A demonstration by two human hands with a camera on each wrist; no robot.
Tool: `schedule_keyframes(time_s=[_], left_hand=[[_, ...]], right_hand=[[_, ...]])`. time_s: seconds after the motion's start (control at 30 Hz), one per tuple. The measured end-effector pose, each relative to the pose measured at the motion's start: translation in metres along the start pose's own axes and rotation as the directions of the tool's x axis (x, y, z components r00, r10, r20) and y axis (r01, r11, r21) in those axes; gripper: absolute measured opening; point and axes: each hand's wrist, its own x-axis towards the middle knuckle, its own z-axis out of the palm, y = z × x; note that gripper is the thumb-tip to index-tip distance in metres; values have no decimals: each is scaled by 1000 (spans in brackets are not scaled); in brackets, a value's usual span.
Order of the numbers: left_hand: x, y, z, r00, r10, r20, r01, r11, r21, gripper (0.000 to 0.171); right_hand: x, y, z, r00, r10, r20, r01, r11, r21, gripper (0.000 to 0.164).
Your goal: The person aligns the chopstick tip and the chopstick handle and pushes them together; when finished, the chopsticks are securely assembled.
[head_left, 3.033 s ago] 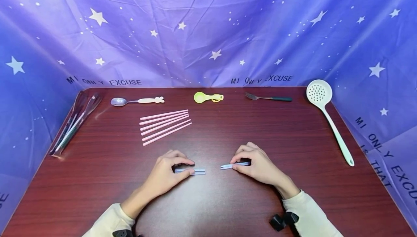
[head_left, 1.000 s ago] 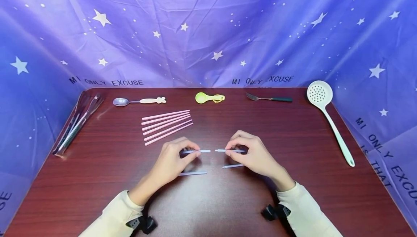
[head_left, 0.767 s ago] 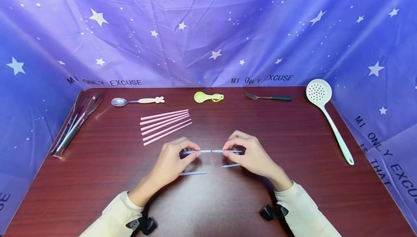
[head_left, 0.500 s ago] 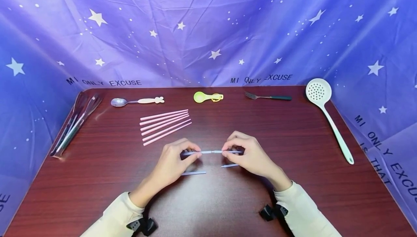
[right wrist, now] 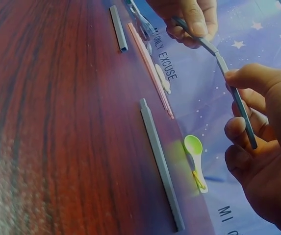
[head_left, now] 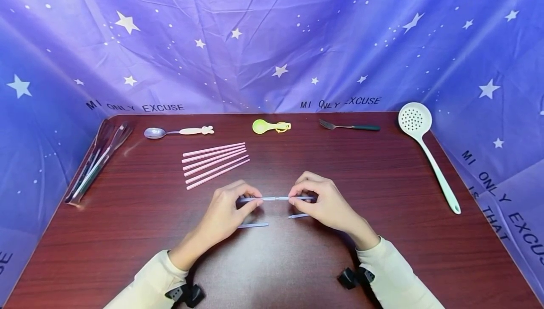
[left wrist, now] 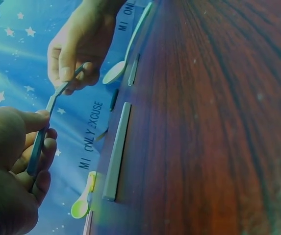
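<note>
My left hand pinches one blue-grey chopstick half between thumb and fingers. Opposite it, my right hand pinches another chopstick half. The two halves meet end to end above the table, at a slight angle in the wrist views; how deep one sits in the other I cannot tell. A loose chopstick half with a square end lies below my left hand. Under my right hand lies another loose half, narrowed at one end. Several pink chopsticks lie fanned out beyond my left hand.
Along the back of the dark red table lie a spoon, a green measuring spoon and a fork. A slotted skimmer lies right; a clear pouch of utensils lies left. A starry purple cloth surrounds the table.
Both hands have lifted one chopstick half each from the pairs they held near the table. The right hand has moved left, closing the gap until the ends meet.
</note>
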Motion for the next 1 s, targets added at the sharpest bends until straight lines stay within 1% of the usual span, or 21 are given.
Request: schedule_keyframes(time_s=[0.13,0.2,0.27,0.37,0.47,0.53,0.73,1.0], left_hand=[[-1,1,0,1000,23,11,-24,998,59,7],[-2,1,1,999,38,13,-39,997,71,7],[-2,1,2,999,42,13,-43,997,57,6],[-3,0,4,999,45,15,-46,999,10,5],[-4,-1,7,999,31,24,-30,999,-24,7],[-4,-1,8,999,21,25,-20,999,-31,6],[-4,1,9,1000,1,15,0,1000,-22,15],[-5,3,10,1000,-18,5,18,999,-41,11]], right_hand=[[1,-1,1,1000,-7,-2,7,1000,-7,15],[1,-1,3,1000,-7,-5,7,1000,-10,17],[1,0,5,1000,-8,-10,7,1000,-12,17],[1,1,9,1000,-14,-14,14,1000,-21,16],[1,1,11,1000,-20,-13,20,1000,-23,13],[1,1,11,1000,-25,-11,25,1000,-19,12],[0,-1,12,1000,-23,-4,23,1000,-11,11],[1,-3,14,1000,-13,-7,13,1000,-8,7]])
